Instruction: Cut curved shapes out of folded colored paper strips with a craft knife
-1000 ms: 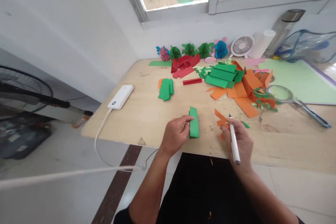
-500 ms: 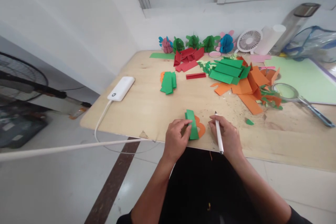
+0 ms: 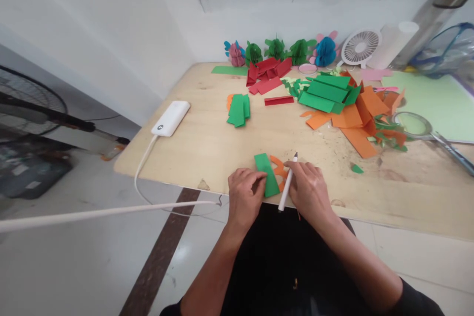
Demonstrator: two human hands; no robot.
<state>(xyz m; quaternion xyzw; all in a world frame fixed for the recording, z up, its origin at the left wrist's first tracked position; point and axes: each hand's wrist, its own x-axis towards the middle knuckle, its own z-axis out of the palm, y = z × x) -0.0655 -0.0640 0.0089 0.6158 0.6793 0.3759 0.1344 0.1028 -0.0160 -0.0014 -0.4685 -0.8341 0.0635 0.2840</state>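
Observation:
My left hand (image 3: 246, 190) pinches the left edge of a green paper strip (image 3: 267, 174) near the table's front edge. My right hand (image 3: 308, 185) holds a white pen (image 3: 287, 188), its dark tip pointing away from me. Just right of the strip, an orange paper cutout (image 3: 278, 167) lies partly behind the pen and the right fingers. Farther back sit small green folded pieces (image 3: 239, 109) with a bit of orange under them. A thin red folded strip (image 3: 279, 100) lies to their right.
Piles of green paper (image 3: 328, 93), orange paper (image 3: 365, 113) and red paper (image 3: 268, 70) lie toward the back. Paper figures (image 3: 276, 49) and a small fan (image 3: 361, 48) line the wall. A power bank (image 3: 171, 118) with its cable is at left, a magnifying glass (image 3: 413, 124) at right.
My right hand and the pen have moved left to the orange cutout. The green strip has shifted slightly left and tilted, and the camera view has moved a little.

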